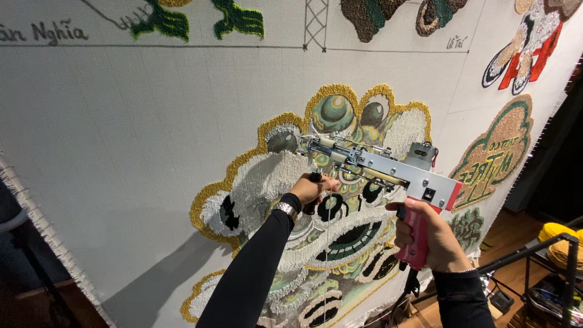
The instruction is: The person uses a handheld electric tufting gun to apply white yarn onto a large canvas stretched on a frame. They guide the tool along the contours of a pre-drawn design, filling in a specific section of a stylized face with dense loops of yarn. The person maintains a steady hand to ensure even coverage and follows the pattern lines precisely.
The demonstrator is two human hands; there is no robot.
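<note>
Head view: a tufting gun [376, 167] with a silver metal body and a pink grip is held against a white cloth [121, 121] stretched upright; its needle end is pressed to a tufted design [340, 121] of cream, green and yellow yarn, just beside a grey patch; the left hand [313, 189] is closed around the black front handle, a watch [286, 210] being worn at the wrist; the right hand [432, 240] is wrapped tight around the pink grip; yellow yarn cones [562, 243] are seen on a rack at lower right.
</note>
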